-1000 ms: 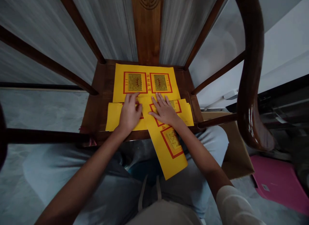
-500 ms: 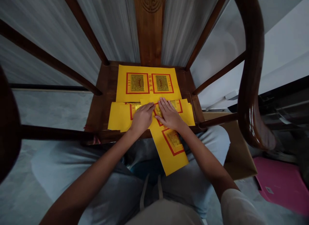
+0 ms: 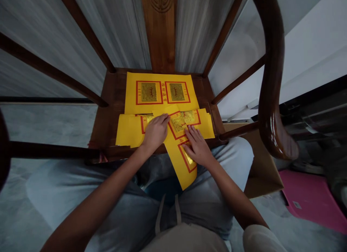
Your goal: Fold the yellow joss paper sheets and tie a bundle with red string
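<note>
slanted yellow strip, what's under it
Under the slanted yellow strip, yellow papers lie crosswise on the wooden chair seat, their ends showing on both sides. The strip and the left hand cover their middle, so whatever lies there cannot be seen.

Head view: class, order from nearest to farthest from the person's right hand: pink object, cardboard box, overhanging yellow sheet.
1. Overhanging yellow sheet: directly under the right hand.
2. Cardboard box: to the right, past the right knee.
3. Pink object: farther right, beyond the box.
</note>
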Tool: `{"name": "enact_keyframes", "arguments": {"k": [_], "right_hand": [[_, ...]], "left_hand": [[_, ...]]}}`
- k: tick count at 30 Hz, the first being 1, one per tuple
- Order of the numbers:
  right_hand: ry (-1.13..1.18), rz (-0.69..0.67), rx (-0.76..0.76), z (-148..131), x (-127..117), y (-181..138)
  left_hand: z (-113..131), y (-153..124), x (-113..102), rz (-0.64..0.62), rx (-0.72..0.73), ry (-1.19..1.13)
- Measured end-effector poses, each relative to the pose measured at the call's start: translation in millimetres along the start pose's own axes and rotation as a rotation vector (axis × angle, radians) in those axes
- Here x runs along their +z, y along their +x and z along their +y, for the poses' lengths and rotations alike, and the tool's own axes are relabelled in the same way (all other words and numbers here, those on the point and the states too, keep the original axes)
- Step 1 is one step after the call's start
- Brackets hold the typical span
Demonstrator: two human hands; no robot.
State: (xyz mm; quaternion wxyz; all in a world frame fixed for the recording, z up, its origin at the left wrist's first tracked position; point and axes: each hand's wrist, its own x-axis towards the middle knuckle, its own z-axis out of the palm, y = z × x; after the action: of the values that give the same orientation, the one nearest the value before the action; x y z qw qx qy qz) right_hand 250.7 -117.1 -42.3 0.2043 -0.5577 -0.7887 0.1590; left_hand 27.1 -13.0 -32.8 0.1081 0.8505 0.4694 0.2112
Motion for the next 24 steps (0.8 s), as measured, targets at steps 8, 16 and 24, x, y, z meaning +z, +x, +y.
{"name": "enact_keyframes", "arguments": {"k": [8,16,24], "right_hand": [[0.646,0.177,0.248,4.2,5.7,34.7],[0.784,-0.178,0.024,7.2,-40.6,107.5],[0.675,-0.319,0.107,31.2,-45.5,129.0]], "left_hand": [[12.3,-5.6,-16.0,0.127,0.096,0.002],[13.8,8.6,-49.6,0.135,0.09,-0.111],[-30.7,16.6,-60.3,0.125,-0.018,0.016]]}}
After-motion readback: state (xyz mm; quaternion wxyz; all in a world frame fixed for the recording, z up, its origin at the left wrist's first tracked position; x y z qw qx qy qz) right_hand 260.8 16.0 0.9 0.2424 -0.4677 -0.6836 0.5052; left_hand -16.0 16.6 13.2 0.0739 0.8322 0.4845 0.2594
